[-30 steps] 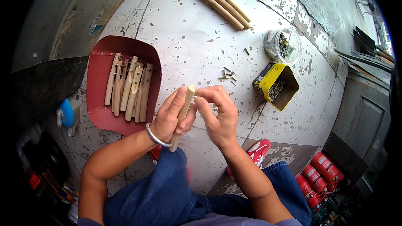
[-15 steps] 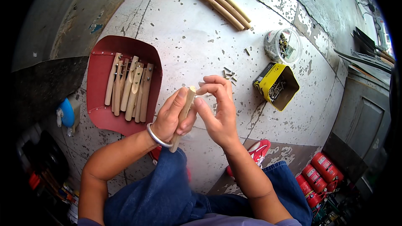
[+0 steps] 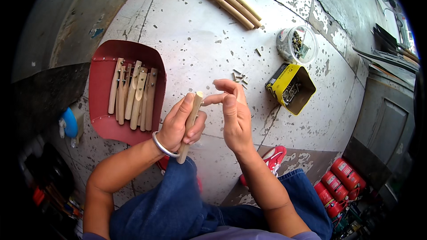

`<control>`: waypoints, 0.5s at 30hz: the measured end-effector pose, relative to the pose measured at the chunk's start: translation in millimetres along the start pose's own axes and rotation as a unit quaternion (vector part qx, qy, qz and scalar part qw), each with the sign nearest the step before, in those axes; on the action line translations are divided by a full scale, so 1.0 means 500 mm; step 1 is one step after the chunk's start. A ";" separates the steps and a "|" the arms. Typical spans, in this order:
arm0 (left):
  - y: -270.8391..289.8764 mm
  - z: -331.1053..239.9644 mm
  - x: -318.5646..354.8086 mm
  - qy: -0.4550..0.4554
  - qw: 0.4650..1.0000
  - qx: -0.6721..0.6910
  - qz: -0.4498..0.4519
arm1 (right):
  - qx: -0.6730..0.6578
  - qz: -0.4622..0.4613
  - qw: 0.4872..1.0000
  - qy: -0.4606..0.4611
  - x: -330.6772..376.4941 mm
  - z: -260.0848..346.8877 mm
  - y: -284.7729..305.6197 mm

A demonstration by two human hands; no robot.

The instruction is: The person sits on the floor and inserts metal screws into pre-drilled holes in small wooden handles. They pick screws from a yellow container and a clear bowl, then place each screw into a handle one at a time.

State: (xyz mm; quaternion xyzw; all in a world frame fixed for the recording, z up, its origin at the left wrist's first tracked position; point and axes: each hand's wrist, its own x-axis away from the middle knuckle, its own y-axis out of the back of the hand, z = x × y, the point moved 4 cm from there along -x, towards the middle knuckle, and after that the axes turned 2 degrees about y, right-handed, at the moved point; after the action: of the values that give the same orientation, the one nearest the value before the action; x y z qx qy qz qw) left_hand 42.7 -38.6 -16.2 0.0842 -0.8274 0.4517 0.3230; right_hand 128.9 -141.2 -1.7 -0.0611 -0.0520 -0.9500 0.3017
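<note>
My left hand (image 3: 172, 129) is wrapped round a round wooden handle (image 3: 183, 149), which stands tilted with its pale cut end up. The handle's lower end passes the metal bangle on my left wrist. My right hand (image 3: 235, 122) is just right of the handle's top, fingers apart and thumb raised. Its index fingertip points at the handle's upper side; whether it touches is hard to tell. Nothing shows in the right hand. Left of my hands, a red scoop-shaped pan (image 3: 102, 126) holds several wooden handles (image 3: 132, 100) with bolts in their upper ends.
Loose bolts (image 3: 240, 78) lie on the worn floor beyond my right hand. A yellow and black box (image 3: 276, 84) and a clear plastic jar (image 3: 283, 46), both with metal fasteners, stand to the right. Three wooden pieces (image 3: 231, 8) lie farther off. Red fire extinguishers (image 3: 333, 184) are at lower right.
My right thumb has swung up and away from the handle, and the right hand is turned more edge-on. The left hand keeps its hold. The whole view has shifted slightly.
</note>
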 end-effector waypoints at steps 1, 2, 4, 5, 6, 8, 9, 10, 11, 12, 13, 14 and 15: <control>-0.002 -0.001 0.001 0.002 1.000 0.004 0.002 | 0.003 -0.001 1.000 -0.006 -0.001 -0.001 0.002; -0.003 -0.002 0.000 0.003 1.000 0.003 0.005 | -0.009 0.012 1.000 -0.010 0.000 -0.002 0.002; -0.005 -0.005 -0.003 0.005 1.000 0.001 0.012 | -0.032 0.037 0.999 -0.019 0.001 -0.004 0.000; -0.003 -0.002 -0.003 0.008 1.000 0.020 0.004 | -0.023 0.025 0.999 -0.020 -0.001 -0.003 0.003; 0.000 0.001 -0.002 0.011 0.999 0.038 -0.003 | -0.014 0.013 1.000 -0.022 -0.003 0.001 0.005; 0.000 0.002 -0.002 0.019 0.999 0.050 -0.006 | -0.011 0.017 0.999 -0.037 -0.003 0.006 0.005; -0.002 -0.001 -0.003 0.023 0.999 0.044 -0.003 | -0.016 0.034 0.998 -0.051 -0.002 0.006 0.003; -0.003 -0.001 -0.004 0.028 0.999 0.037 0.001 | -0.021 0.050 0.996 -0.064 -0.001 0.005 0.001; -0.003 -0.001 -0.004 0.031 0.998 0.048 -0.006 | -0.022 0.046 0.997 -0.062 -0.004 -0.001 0.002; -0.002 0.001 -0.003 0.034 0.998 0.058 -0.014 | -0.012 0.032 0.999 -0.042 -0.006 0.005 0.006; -0.001 0.003 -0.004 0.037 0.997 0.069 -0.021 | -0.001 0.017 1.000 -0.023 -0.007 0.013 0.009; 0.001 0.005 -0.004 0.034 0.998 0.055 -0.020 | 0.009 0.004 1.000 -0.005 -0.005 0.016 0.012; 0.003 0.005 -0.007 0.031 0.998 0.041 -0.019 | 0.008 0.027 0.999 -0.030 -0.003 0.009 0.009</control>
State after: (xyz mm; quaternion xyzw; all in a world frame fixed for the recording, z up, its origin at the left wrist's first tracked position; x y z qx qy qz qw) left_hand 43.4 -40.2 -20.4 0.0990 -0.7958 0.4818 0.3532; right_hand 133.4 -143.5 2.9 -0.0883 -0.0672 -0.9387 0.3263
